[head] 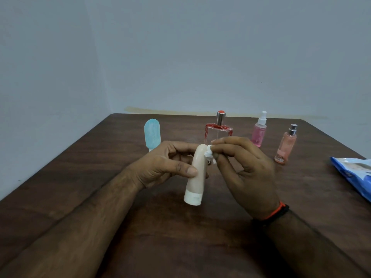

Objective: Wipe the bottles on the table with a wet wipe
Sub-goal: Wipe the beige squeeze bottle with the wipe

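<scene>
My left hand [160,165] grips a beige tube bottle [197,173] with a white cap, held cap down above the brown table [80,177]. My right hand [241,167] pinches a crumpled white wet wipe [209,152] against the tube's upper end. Behind stand a light blue tube [152,134], a clear perfume bottle with red edges [219,129], a pink spray bottle [259,131] and a peach spray bottle [286,145].
A blue wet wipe pack [355,173] lies at the table's right edge. A pale wall stands right behind the table and to the left. An orange and black band is on my right wrist.
</scene>
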Demonstrator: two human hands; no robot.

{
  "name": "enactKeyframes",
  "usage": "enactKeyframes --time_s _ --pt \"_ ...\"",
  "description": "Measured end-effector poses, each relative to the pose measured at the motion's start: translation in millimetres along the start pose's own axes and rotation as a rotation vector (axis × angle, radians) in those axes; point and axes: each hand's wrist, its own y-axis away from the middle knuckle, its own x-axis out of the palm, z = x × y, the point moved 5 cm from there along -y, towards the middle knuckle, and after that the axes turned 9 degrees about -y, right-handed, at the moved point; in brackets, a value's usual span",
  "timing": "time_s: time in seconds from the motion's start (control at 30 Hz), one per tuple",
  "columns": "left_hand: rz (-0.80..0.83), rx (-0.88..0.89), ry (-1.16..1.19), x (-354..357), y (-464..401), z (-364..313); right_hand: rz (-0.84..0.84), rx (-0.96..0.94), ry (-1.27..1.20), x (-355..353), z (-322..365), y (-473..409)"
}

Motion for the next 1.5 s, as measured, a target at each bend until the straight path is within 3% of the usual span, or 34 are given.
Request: enactKeyframes --time_s 0.2,0.57,1.0,1.3,1.5 --pt "-0.064 -0.008 -0.206 0.8 -3.5 3.9 -0.002 -0.034 -0.036 0.8 1.6 -0.2" --pt "-0.210 0.033 -0.113 -8.5 -3.4 7.6 0.175 -0.075 -0.030 10.5 6.1 0.3" --pt "-0.256 0.103 0.215 -21.9 -0.5 0.4 0.236 0.286 -0.302 17.8 -9.7 4.1" --pt "-0.472 0.167 0.225 -39.9 6.2 -1.9 0.326 0.157 -0.181 18.6 -2.9 3.8" --pt "-0.592 0.117 0.283 -43.2 2.6 4.6 0.264 0.051 -0.041 18.6 0.8 3.9"
